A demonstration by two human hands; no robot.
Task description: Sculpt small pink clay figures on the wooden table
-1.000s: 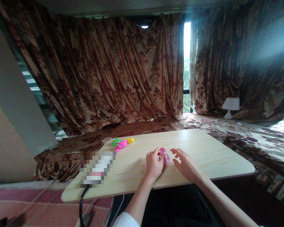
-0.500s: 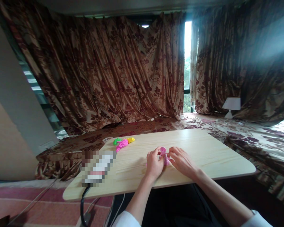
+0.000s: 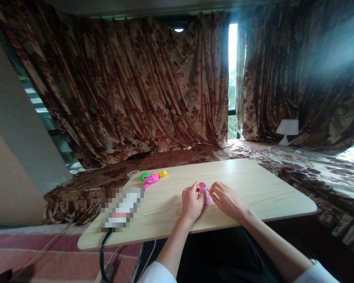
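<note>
A small pink object (image 3: 206,198) with a rounded top, a narrow middle and a wider lower part stands over the table between my hands. Its exact kind is too small to make out. My left hand (image 3: 192,201) has its fingers closed around the object's left side. From the right, my right hand (image 3: 226,199) pinches at the narrow middle, where a thin pink strand seems to run to its fingertips. Part of the object is covered by my left fingers.
The light wooden table (image 3: 238,173) has rounded corners. Toward its far left lie a pink bundle of strands (image 3: 151,179), a green piece (image 3: 144,175) and a yellow piece (image 3: 163,173). A blurred-out item (image 3: 124,208) lies at the left, a black cable (image 3: 102,255) below it. Behind, a lamp (image 3: 287,127).
My right fingertips have drawn slightly away from the pink object, and a thin strand now shows between them. My left hand keeps its hold. The whole view has shifted slightly.
</note>
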